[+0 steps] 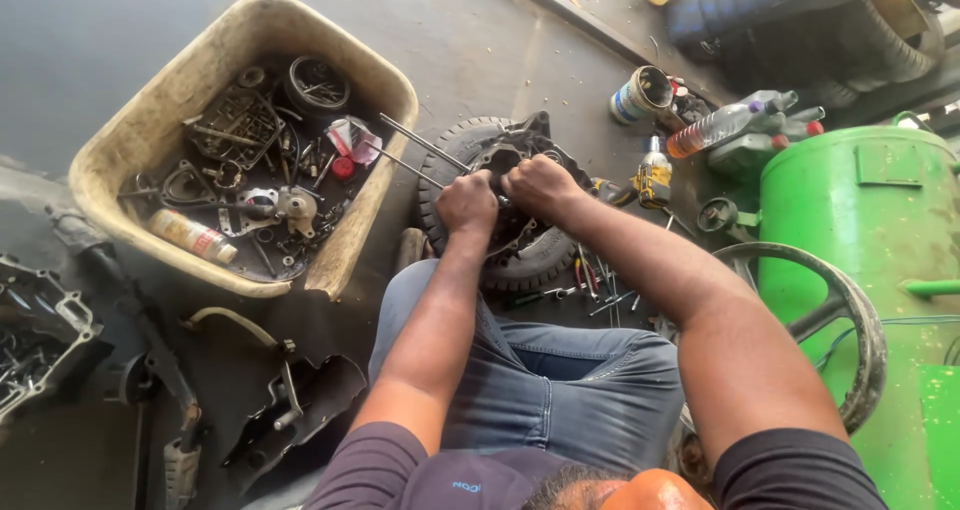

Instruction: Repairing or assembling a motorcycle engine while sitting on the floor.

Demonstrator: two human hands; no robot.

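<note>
Both fists closed — left hand [467, 202] and right hand [540, 185] — gripping the dark metal engine casing [515, 155] resting on a small black tyre [462, 142]; judged mid-disassembly — steady pull needed.

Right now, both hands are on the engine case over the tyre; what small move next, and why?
Probably hold the engine case steady with the left hand while the right hand works: it sits perched on a small tyre, with long studs sticking out.

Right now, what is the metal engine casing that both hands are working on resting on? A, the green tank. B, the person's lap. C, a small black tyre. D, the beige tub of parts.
C: the engine casing under the left hand and right hand sits on a small black tyre lying flat on the floor.
</note>
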